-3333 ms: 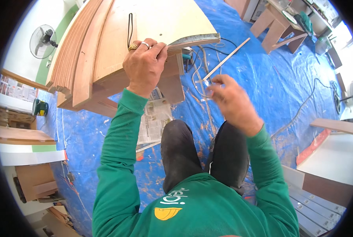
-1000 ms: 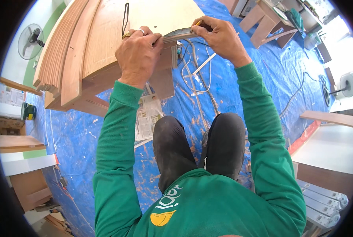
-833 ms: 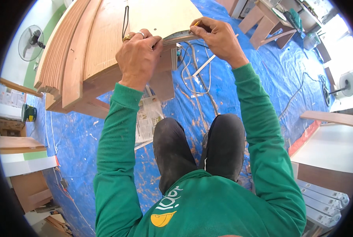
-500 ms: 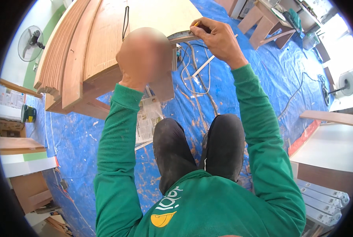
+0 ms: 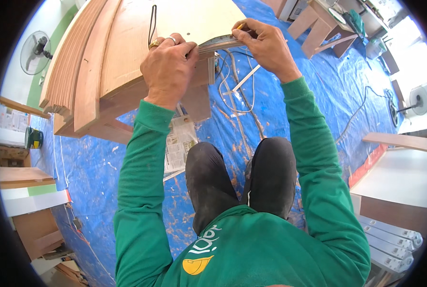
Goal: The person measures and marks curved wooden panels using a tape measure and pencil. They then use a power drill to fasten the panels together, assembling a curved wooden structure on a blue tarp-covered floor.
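A pale plywood sheet (image 5: 194, 19) lies on a stack of boards in front of me. Along its near right edge runs a grey marked measuring strip (image 5: 216, 40); I cannot tell whether it is a ruler or a tape. My left hand (image 5: 168, 71), with rings on its fingers, is closed at the strip's left end, knuckles over the sheet's edge. At the strip's other end my right hand (image 5: 267, 48) pinches a short yellow pencil (image 5: 240, 27) by the sheet's corner. A thin black loop (image 5: 152, 25) rests on the wood beyond my left hand.
Grooved wood planks (image 5: 72, 62) are stacked at the left. Cables (image 5: 254, 119) and a thin white stick (image 5: 247, 78) lie on the blue floor sheet (image 5: 337, 95), near some newspaper (image 5: 180, 143). A wooden bench (image 5: 323, 28) stands far right, and a folded ladder (image 5: 388, 244) near right.
My right hand and the pencil have shifted very slightly to the right. The left hand, blurred before, shows clearly now in nearly the same place.
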The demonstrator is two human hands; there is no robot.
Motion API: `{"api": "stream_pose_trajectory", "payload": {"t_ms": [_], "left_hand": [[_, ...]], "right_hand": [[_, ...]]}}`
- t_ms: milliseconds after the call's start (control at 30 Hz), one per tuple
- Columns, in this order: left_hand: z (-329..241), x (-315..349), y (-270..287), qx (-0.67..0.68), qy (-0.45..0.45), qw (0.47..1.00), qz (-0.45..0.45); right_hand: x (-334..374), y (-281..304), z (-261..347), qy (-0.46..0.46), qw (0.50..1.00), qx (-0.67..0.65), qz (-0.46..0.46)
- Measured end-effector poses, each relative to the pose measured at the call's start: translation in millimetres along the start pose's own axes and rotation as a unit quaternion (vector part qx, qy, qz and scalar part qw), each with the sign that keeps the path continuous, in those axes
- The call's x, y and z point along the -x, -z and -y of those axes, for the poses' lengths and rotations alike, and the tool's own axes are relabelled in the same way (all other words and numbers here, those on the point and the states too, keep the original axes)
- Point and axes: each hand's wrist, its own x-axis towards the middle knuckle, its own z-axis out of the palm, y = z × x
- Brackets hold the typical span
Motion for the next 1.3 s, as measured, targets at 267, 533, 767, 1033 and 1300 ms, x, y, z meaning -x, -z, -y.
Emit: {"api": "stream_pose_trajectory", "payload": {"t_ms": [267, 533, 767, 1033, 1300], "left_hand": [[-1.3, -0.2, 0.5, 0.008, -0.001, 1.0, -0.001], [-0.7, -0.9, -2.5, 0.011, 0.011, 1.0, 0.002], [-4.9, 0.6, -2.5, 0.027, -0.008, 0.999, -0.03], [-3.2, 2.8, -1.0, 0.02, -0.014, 0.999, -0.04], [-6.2, -0.6, -3.7, 0.03, -0.03, 0.997, -0.066]], "right_hand": [[-1.4, -2.2, -2.4, -0.004, 1.0, 0.0, 0.001], [9.9, 6.4, 5.3, -0.067, 0.971, -0.131, -0.188], [184.1, -55.0, -5.7, -0.315, 0.903, -0.233, -0.175], [222.5, -77.7, 19.4, -0.302, 0.943, -0.137, 0.03], [229.4, -73.1, 17.7, -0.19, 0.972, -0.065, 0.118]]}}
